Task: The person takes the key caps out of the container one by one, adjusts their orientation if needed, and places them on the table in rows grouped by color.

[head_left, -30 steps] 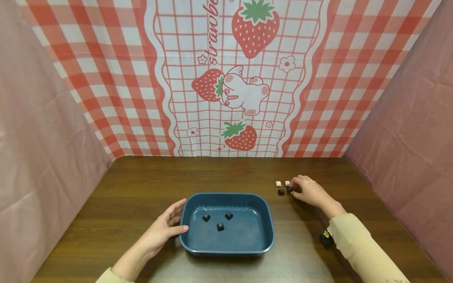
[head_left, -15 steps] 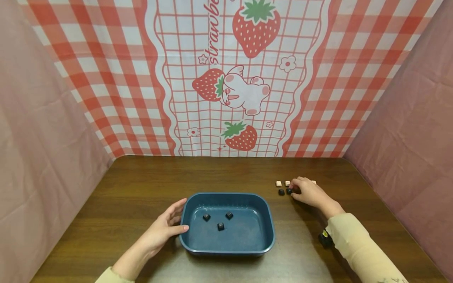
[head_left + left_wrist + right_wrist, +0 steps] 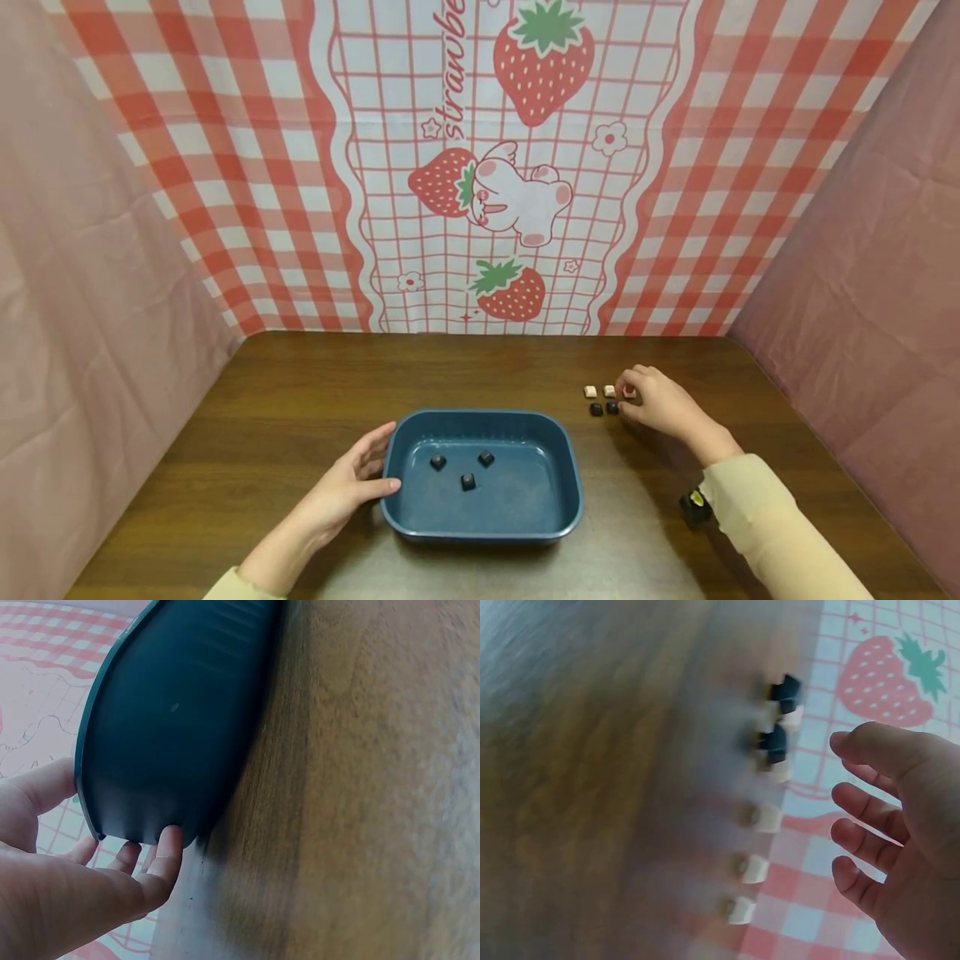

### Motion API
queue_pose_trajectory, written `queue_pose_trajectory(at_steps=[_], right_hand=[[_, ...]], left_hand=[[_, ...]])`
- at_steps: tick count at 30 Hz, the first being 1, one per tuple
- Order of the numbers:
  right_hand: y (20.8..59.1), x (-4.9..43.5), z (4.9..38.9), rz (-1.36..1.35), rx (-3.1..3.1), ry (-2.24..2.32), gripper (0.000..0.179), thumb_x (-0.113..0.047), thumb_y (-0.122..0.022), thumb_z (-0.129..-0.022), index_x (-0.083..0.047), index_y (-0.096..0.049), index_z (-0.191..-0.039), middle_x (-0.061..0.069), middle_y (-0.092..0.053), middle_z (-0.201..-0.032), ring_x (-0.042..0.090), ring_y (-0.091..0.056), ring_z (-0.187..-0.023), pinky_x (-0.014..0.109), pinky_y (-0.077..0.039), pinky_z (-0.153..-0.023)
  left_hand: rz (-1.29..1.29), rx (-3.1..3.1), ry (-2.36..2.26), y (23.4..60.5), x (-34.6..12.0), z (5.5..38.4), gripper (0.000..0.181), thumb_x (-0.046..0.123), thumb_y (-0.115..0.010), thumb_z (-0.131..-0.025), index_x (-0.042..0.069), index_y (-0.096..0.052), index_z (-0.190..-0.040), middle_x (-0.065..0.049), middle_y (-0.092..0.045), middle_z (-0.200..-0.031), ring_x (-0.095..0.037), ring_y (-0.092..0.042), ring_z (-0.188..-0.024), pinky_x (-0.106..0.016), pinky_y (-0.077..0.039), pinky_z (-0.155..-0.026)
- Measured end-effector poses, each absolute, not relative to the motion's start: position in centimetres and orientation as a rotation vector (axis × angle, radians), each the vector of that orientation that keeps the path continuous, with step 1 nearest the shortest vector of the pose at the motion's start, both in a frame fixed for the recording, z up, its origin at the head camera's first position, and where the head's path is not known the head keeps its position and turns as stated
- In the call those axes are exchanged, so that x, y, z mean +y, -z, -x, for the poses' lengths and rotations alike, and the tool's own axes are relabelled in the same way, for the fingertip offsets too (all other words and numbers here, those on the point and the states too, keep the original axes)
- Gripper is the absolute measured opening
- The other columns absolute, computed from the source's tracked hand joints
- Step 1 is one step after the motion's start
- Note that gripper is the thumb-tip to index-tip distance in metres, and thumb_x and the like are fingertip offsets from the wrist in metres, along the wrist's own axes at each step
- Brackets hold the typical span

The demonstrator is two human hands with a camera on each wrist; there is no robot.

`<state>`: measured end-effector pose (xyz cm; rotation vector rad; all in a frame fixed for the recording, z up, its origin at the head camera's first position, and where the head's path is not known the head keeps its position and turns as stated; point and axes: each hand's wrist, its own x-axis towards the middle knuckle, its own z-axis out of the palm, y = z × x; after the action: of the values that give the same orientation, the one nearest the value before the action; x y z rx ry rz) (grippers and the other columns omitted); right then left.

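Observation:
My left hand (image 3: 341, 492) holds the left end of a blue rectangular tub (image 3: 517, 510), its thumb over the rim and its fingers along the outer wall. In the left wrist view that hand (image 3: 97, 877) grips the tub's end (image 3: 172, 727). Inside the tub lie three small black keycaps, one of them the front keycap (image 3: 468, 482). My right hand (image 3: 667, 408) hovers over a group of keycaps at the tub's far right, fingers bent and parted with nothing between them. A black keycap (image 3: 612, 408) lies just left of its fingertips, beside another black keycap (image 3: 596, 409).
Behind the black ones is a row of cream keycaps, including the leftmost cream keycap (image 3: 590, 392); the hand partly covers this row. A black device (image 3: 696, 507) sits under the right wrist. A strawberry-print cloth (image 3: 517, 167) backs the wooden table (image 3: 420, 367), with pink cloth at both sides.
The right fingers have let go of the black keycap, which now stands flat beside the other. That hand has lifted slightly and moved right. The left hand and tub stay still.

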<state>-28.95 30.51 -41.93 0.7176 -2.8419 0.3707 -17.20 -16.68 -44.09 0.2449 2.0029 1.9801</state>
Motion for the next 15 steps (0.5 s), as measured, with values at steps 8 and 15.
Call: queue_pose_trajectory(at_steps=[8,15], right_hand=[[40.5,29.5,28.5,-0.773,-2.705,-0.326,0.019,-0.011,-0.077,-0.071,-0.009,-0.064,-0.086,0.004,-0.058,-0.082,0.018,-0.052,-0.076,0.038,-0.044,-0.065],[39.0,28.4,27.8,-0.792,-2.643,-0.323,0.02,-0.013,-0.076,-0.073,-0.008,-0.065,-0.088,0.002,-0.059,-0.084,0.02,-0.054,-0.079,0.039,-0.044,-0.065]], left_hand=[[-0.231,1.972,-2.0,44.1,-16.6,17.1,0.077,-0.002,-0.066,-0.082,0.005,-0.025,-0.147,-0.026,-0.032,-0.144,-0.039,-0.042,-0.124,-0.03,-0.044,-0.089],[-0.236,1.96,-2.006,44.0,-16.6,17.1,0.077,-0.002,-0.065,-0.082,0.004,-0.024,-0.148,-0.027,-0.031,-0.144,-0.039,-0.042,-0.124,-0.031,-0.044,-0.089]])
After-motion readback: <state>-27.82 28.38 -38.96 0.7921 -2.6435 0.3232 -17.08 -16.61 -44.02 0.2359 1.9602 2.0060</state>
